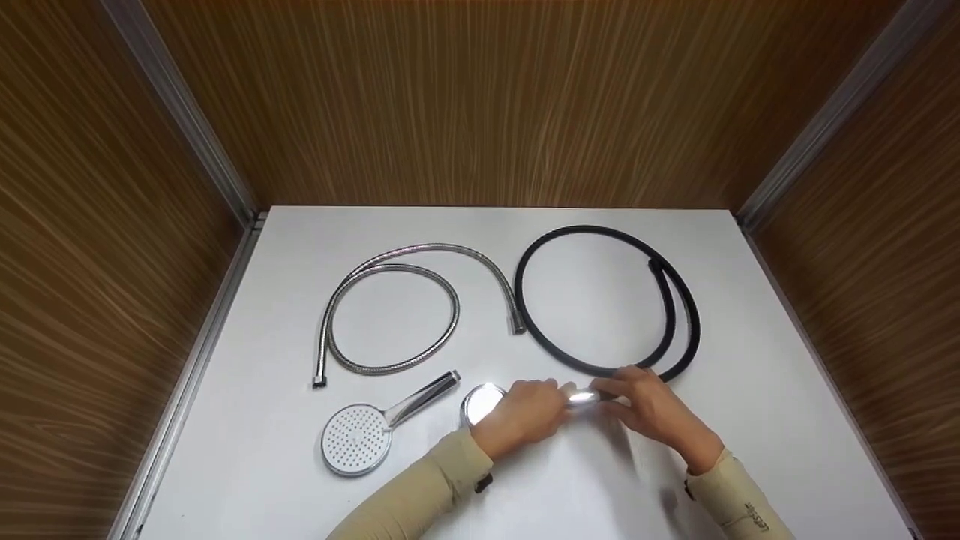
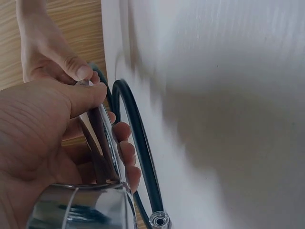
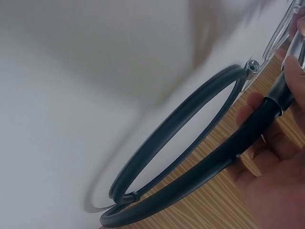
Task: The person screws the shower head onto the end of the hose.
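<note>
My left hand (image 1: 532, 409) grips the chrome handle of a hand shower (image 1: 480, 403), its round head sticking out to the left of the hand. In the left wrist view, my fingers curl round the shiny handle (image 2: 102, 138). My right hand (image 1: 649, 405) holds the end of a black shower hose (image 1: 694, 322) against the handle's tip. The right wrist view has the hose's end fitting (image 3: 280, 101) between the thumb and fingers; the joint itself is partly covered. The rest of the hose loops on the table beyond the right hand.
A second hand shower (image 1: 356, 440) lies face up at the left, its handle pointing up and right. Behind it a silver metal hose (image 1: 456, 307) lies coiled on the white table (image 1: 247, 420), one end touching the black loop. Wood-grain panels (image 1: 480, 105) stand around the table.
</note>
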Demonstrator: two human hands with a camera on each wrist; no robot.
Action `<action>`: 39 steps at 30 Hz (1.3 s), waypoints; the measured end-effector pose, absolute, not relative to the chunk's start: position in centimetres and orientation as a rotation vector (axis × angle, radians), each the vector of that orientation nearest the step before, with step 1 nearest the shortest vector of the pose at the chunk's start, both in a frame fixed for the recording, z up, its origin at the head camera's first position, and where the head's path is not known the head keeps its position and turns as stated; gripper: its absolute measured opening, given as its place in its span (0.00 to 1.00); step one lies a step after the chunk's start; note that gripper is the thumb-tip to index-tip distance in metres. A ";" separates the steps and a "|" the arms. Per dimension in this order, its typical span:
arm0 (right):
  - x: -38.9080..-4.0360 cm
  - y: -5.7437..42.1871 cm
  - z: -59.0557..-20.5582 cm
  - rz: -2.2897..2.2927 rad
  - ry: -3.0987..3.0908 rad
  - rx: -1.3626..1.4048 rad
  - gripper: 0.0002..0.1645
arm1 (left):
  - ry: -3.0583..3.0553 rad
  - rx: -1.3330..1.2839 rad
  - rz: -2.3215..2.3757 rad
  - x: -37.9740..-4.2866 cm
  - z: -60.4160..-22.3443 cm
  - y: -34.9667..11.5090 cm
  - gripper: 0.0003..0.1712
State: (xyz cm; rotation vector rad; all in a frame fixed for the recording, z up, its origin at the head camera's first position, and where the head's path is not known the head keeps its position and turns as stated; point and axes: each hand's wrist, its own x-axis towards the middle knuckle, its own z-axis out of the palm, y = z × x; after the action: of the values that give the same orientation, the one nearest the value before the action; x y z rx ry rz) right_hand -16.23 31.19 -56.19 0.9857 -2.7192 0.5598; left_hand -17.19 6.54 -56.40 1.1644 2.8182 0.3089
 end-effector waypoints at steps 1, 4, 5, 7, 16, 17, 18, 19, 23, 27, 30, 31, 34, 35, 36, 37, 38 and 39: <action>-16.3 31.2 -56.1 0.576 -2.726 0.989 0.21 | 2.814 1.158 0.309 -17.2 -56.4 6.6 0.10; -16.3 31.0 -56.0 0.611 -2.764 0.984 0.20 | 2.812 1.141 0.287 -17.2 -56.3 6.8 0.12; -16.3 31.0 -55.9 0.617 -2.775 0.980 0.20 | 2.811 1.134 0.274 -17.2 -56.3 6.8 0.13; -16.4 30.9 -55.9 0.643 -2.791 0.969 0.21 | 2.807 1.121 0.257 -17.2 -56.3 7.0 0.14; -16.6 30.8 -56.3 0.684 -2.724 1.003 0.22 | 2.830 1.100 0.235 -17.1 -56.4 7.0 0.14; -16.6 30.8 -56.3 0.691 -2.711 1.019 0.22 | 2.835 1.105 0.232 -17.1 -56.4 7.0 0.14; -16.6 30.8 -56.3 0.698 -2.703 1.032 0.22 | 2.838 1.108 0.227 -17.1 -56.4 7.0 0.14; -16.6 30.9 -56.4 0.696 -2.693 1.045 0.21 | 2.839 1.110 0.224 -17.1 -56.4 7.0 0.14; -16.5 30.9 -56.3 0.649 -2.685 1.060 0.18 | 2.857 1.106 0.195 -17.0 -56.5 7.0 0.14; -16.5 30.7 -56.3 0.580 -2.693 1.053 0.17 | 2.882 1.102 0.151 -17.0 -56.4 7.1 0.14; -16.4 30.6 -56.5 0.543 -2.710 1.042 0.16 | 2.881 1.083 0.138 -16.9 -56.3 7.1 0.14; -16.4 30.6 -56.6 0.538 -2.715 1.039 0.16 | 2.879 1.077 0.137 -16.9 -56.3 7.1 0.14; -16.3 30.5 -56.7 0.533 -2.730 1.030 0.16 | 2.873 1.053 0.137 -16.8 -56.1 7.2 0.13; -16.3 30.5 -56.7 0.532 -2.737 1.025 0.16 | 2.873 1.048 0.135 -16.8 -56.0 7.2 0.13; -16.3 30.5 -56.7 0.530 -2.742 1.025 0.16 | 2.873 1.043 0.135 -16.8 -56.0 7.3 0.12; -16.4 30.5 -56.6 0.526 -2.748 1.024 0.16 | 2.876 1.041 0.134 -16.8 -55.9 7.3 0.12; -16.4 30.5 -56.6 0.521 -2.757 1.021 0.16 | 2.879 1.041 0.128 -16.8 -55.9 7.3 0.12; -16.4 30.5 -56.5 0.518 -2.770 1.016 0.15 | 2.885 1.042 0.119 -16.7 -55.9 7.3 0.12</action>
State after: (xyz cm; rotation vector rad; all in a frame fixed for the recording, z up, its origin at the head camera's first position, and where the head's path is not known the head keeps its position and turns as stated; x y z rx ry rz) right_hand -16.39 30.51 -56.49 1.0159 -2.7695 0.5176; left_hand -16.75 7.33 -55.86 1.0423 2.8846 0.1190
